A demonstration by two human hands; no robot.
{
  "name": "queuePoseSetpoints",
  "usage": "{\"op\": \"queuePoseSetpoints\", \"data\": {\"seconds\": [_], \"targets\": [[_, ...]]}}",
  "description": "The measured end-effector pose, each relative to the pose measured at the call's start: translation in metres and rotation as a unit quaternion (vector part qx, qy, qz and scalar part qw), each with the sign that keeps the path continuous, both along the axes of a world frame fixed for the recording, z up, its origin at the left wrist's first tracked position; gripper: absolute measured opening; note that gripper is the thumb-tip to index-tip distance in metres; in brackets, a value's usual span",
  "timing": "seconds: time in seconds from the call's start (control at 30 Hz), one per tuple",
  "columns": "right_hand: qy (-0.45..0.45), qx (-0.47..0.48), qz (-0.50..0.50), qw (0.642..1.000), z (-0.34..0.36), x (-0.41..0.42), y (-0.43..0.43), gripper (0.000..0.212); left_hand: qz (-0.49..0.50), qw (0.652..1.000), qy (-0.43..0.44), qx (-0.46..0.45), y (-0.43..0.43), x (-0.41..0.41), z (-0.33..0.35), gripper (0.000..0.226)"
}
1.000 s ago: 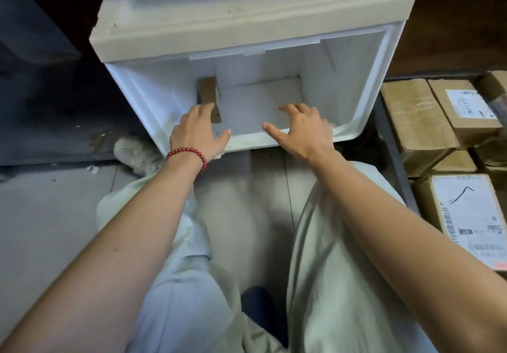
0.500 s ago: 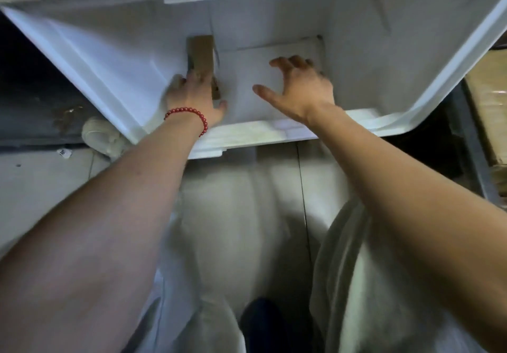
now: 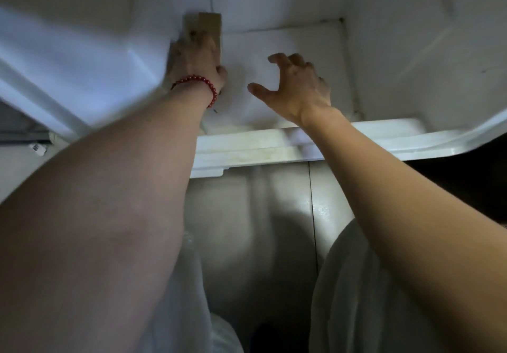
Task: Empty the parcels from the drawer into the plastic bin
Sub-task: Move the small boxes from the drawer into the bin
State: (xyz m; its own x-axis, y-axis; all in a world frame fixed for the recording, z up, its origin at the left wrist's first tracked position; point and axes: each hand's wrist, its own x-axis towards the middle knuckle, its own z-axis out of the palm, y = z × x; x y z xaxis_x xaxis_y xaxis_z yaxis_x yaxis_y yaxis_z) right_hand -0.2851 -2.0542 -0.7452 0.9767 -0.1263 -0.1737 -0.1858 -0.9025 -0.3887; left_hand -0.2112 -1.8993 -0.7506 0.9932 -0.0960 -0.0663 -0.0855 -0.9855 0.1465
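Observation:
A white plastic drawer (image 3: 274, 149) stands pulled out in front of me, and both my arms reach over its front rim. One small brown cardboard parcel (image 3: 210, 24) stands in the drawer's back left corner against the wall. My left hand (image 3: 194, 59), with a red bead bracelet at the wrist, lies over the parcel's lower part with fingers and thumb around it; the view there is blurred. My right hand (image 3: 296, 89) hovers above the bare drawer floor, fingers spread and curled, holding nothing. The plastic bin is out of view.
Pale floor tiles (image 3: 247, 215) lie under the drawer's front edge. My knees in light trousers (image 3: 356, 284) flank the gap below. The drawer's white walls close in on the left, back and right.
My head has leaned in close to the drawer. My left hand went from the front rim deep to the back left and took hold of the parcel; my right hand followed inside.

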Motion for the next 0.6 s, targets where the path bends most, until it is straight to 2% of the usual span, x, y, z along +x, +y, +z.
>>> {"op": "queuePoseSetpoints", "data": {"seconds": [0.2,0.4,0.6], "targets": [[-0.013,-0.003,-0.002,1.000,0.013,-0.017,0.000,0.068,-0.008,1.000,-0.012,0.008,0.005,-0.014,0.020,0.057],[-0.031,-0.001,0.004,1.000,0.042,-0.057,-0.005,0.068,-0.028,0.999,0.009,0.034,0.002,-0.062,0.058,0.062],[-0.088,0.036,-0.014,0.995,0.085,-0.108,-0.021,0.069,-0.097,0.994,-0.029,-0.042,-0.009,-0.121,0.104,0.054]]}}
